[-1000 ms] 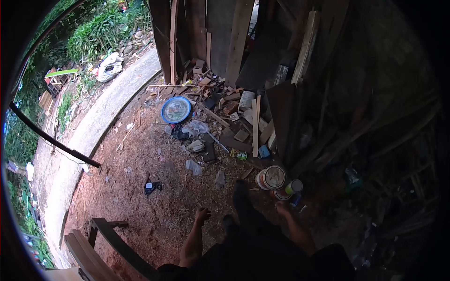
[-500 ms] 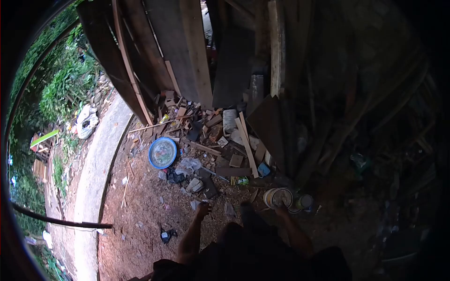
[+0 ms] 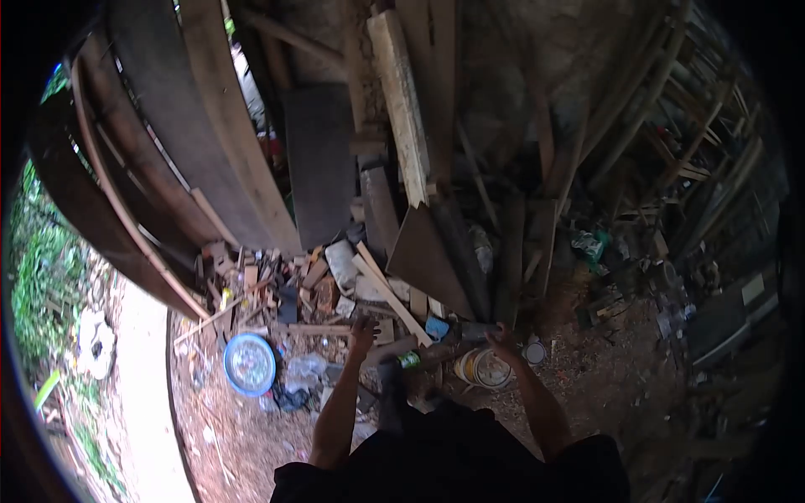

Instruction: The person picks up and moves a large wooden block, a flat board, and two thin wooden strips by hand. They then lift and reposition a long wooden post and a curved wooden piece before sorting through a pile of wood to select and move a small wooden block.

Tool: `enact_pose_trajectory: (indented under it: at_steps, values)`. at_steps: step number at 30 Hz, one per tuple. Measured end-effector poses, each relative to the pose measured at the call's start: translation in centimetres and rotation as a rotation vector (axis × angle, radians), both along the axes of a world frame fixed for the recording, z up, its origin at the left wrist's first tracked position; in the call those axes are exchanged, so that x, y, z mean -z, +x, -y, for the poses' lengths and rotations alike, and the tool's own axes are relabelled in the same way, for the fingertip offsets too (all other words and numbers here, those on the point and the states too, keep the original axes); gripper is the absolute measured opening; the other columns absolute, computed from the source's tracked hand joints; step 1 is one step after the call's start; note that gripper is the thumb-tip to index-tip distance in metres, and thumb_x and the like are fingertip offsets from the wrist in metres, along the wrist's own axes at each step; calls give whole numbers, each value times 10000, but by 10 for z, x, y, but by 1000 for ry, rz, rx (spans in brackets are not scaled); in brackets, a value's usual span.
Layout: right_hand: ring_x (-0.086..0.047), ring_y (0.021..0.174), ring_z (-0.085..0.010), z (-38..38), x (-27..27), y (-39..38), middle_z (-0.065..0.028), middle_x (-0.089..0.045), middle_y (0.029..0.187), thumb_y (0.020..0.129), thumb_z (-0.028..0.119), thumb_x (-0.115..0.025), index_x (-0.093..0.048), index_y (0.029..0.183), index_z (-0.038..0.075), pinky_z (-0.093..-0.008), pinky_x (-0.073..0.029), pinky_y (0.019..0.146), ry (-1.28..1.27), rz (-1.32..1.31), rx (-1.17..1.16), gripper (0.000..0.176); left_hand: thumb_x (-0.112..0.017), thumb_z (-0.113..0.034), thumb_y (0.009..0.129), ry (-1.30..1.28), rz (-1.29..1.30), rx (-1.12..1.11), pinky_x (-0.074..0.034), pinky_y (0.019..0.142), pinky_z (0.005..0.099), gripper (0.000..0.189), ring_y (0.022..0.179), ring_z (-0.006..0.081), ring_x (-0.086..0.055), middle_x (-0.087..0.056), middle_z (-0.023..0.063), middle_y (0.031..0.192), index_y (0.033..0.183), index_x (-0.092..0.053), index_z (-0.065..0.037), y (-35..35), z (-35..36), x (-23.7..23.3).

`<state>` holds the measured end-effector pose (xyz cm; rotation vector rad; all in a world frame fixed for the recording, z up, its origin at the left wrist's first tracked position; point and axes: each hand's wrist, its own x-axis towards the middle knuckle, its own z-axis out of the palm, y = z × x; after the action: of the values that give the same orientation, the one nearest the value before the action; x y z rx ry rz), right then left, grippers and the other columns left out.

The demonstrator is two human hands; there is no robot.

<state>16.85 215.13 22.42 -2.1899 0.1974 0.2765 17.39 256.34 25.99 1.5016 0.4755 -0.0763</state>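
Bucket, head view: near right on the ground, looks upright, mouth up; side print too blurred to read. Right hand overlaps its rim; contact and grip unclear. Left hand: grip open, fingers spread, over scrap wood. Pale plank just right of it, long axis far-left to near-right.

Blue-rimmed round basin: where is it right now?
Head view, lower left: the basin is on the ground between the pale path and the clear plastic bag, left of the left hand.
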Motion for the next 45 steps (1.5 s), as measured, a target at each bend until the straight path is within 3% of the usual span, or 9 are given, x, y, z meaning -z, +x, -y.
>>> enact_pose_trajectory:
  at_steps: [4,6,12,22,29,37,39,41,45]
  values:
    - [-581,861,-221,-39,-59,39,-221,-434,1200,774,404,-611,-231,1301,49,-346,-496,630,111,-79,166,741,-491,-204,851,76,171,138,-470,539,258,219,667,141,-594,-596,70,823,991,-519,-38,85,-17,-44]
    - [-509,1028,-332,-70,-106,57,-249,-372,1251,755,430,-622,-219,1303,12,-395,-429,800,278,-94,185,799,-498,-169,858,149,269,162,-474,548,268,171,681,140,-588,-587,64,785,950,-540,-31,128,-21,-51]
    - [-395,1156,-359,-97,-150,130,-248,-300,1306,740,444,-634,-171,1333,28,-442,-380,897,126,-42,32,859,-578,-208,809,364,367,263,-459,551,272,235,688,126,-585,-605,89,777,960,-528,-35,209,-5,-87]
    - [-385,1166,-356,-98,-175,266,-214,-305,1321,806,482,-528,-192,1331,33,-429,-363,927,73,-64,-135,768,-577,-298,790,397,294,327,-471,662,325,389,780,233,-607,-609,139,885,1028,-494,-2,302,60,-87]
    - [-404,1153,-318,-91,-105,379,-201,-390,1265,888,503,-308,-337,1262,-2,-379,-343,930,122,47,-198,629,-592,-293,783,419,184,314,-463,727,349,485,855,273,-590,-586,179,935,1102,-442,41,381,119,-47]
    - [-457,1067,-375,-99,-47,477,-241,-499,1107,909,394,-308,-433,1117,-6,-417,-372,876,5,308,-175,469,-674,-367,690,882,64,-30,-423,791,424,633,922,389,-519,-521,261,967,1092,-424,53,448,166,-13]
    - [-456,1062,-381,-103,-44,490,-246,-502,1100,908,389,-306,-436,1112,-5,-425,-372,872,-71,408,-191,462,-672,-377,690,741,58,-20,-426,771,431,607,898,392,-534,-539,255,937,1069,-426,29,446,175,-15]
    - [-442,1065,-405,-106,-43,499,-253,-494,1111,903,384,-308,-428,1142,-10,-436,-354,893,181,137,-87,476,-676,-383,687,633,99,-73,-432,713,443,545,833,391,-570,-582,231,868,1005,-423,-19,446,178,1]
    - [-437,1064,-411,-101,-4,509,-249,-492,1120,899,404,-293,-424,1178,-1,-436,-345,906,325,183,-113,509,-687,-365,689,729,10,-1,-447,673,390,511,808,306,-591,-590,191,859,966,-455,-4,439,177,-20]
